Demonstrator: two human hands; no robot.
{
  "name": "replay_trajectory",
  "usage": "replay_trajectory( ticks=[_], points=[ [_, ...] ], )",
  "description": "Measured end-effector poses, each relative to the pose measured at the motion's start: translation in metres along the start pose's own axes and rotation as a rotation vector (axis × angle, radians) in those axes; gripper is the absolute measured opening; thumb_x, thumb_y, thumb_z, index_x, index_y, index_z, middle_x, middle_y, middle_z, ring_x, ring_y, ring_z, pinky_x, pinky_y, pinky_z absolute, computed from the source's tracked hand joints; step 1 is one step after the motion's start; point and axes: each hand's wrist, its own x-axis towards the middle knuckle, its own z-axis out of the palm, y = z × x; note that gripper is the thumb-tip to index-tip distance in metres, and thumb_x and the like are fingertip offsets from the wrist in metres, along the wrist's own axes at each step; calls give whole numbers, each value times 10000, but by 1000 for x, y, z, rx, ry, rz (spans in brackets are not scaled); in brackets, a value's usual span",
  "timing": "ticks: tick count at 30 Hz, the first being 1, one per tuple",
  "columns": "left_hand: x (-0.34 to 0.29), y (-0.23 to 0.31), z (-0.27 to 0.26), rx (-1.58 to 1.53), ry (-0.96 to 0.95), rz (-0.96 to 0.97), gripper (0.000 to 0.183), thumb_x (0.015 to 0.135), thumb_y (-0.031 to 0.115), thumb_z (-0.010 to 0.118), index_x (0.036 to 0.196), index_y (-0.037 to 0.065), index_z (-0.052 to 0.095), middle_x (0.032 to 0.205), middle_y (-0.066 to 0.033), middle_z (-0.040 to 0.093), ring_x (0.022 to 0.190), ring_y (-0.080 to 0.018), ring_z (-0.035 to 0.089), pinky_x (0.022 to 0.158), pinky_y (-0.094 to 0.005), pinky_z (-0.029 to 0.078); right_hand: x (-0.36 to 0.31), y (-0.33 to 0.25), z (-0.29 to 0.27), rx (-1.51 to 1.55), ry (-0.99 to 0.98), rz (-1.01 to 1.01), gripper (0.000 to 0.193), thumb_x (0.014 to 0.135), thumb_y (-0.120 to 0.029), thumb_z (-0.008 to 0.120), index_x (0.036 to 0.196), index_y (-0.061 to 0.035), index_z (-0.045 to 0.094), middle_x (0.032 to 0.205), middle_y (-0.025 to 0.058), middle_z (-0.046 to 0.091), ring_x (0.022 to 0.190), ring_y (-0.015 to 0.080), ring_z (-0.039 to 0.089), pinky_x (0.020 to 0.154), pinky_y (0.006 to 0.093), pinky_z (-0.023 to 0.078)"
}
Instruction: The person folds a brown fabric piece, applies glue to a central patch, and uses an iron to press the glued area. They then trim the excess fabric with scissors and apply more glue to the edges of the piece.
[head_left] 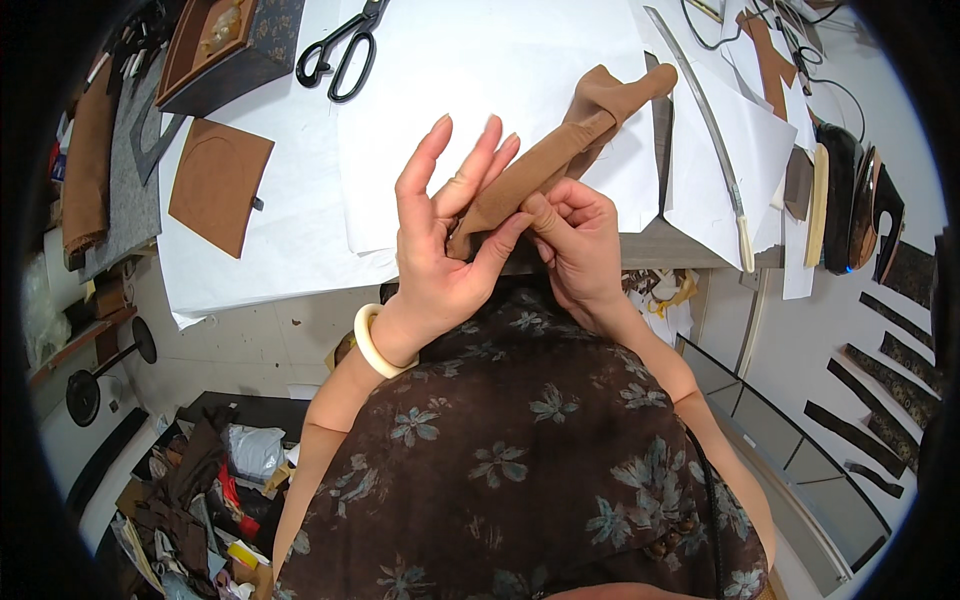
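Observation:
A long folded strip of brown leather [570, 145] lies slanted across both hands, above the table edge. My left hand [440, 250], palm up with a cream bangle on the wrist, has its fingers spread and its thumb pressed on the strip's near end. My right hand [580, 240] pinches the same near end from the right with curled fingers. The strip's far end, folded over, reaches up to the right over white paper [480, 90].
Black scissors [345, 45] lie at the far left of the paper. A brown leather panel [218, 180] and a dark box [235, 45] sit to the left. A long curved metal ruler [710, 130] and dark strips [880, 350] are on the right. Scraps fill a bin [210, 480] below.

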Motion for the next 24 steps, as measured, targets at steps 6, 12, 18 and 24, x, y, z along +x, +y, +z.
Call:
replay_trajectory(
  ticks=[6, 12, 18, 24],
  points=[
    [-2, -5, -3, 68, -21, 58, 835, 965, -22, 720, 1584, -56, 160, 1606, -251, 445, 1367, -324, 599, 1110, -377, 547, 1, 0, -1, -15, 6, 7, 168, 978, -124, 785, 871, -33, 693, 642, -37, 619, 520, 18, 478, 477, 184, 327],
    [0, 0, 2, 116, 48, 14, 811, 969, 72, 761, 1559, -69, 224, 1525, -231, 557, 1241, -297, 694, 1035, -345, 585, 0, 0, -1, -51, -3, -19, 163, 990, -123, 771, 885, -27, 690, 657, -39, 622, 529, 13, 472, 479, 189, 319],
    [2, 5, 3, 218, 56, 46, 611, 981, 49, 733, 1474, -83, 398, 1561, -192, 461, 1253, -290, 682, 1029, -336, 591, -2, 3, -2, -70, 8, -59, 142, 999, -114, 760, 916, -21, 691, 672, -43, 626, 536, 7, 467, 488, 185, 317],
    [-2, 2, 4, 192, 48, 17, 530, 976, -8, 707, 1459, -97, 508, 1671, -161, 268, 1347, -287, 611, 1122, -349, 555, -3, 2, -1, -70, 14, -69, 159, 1002, -124, 760, 902, -27, 683, 673, -49, 624, 542, 3, 466, 490, 185, 317]
  ],
)
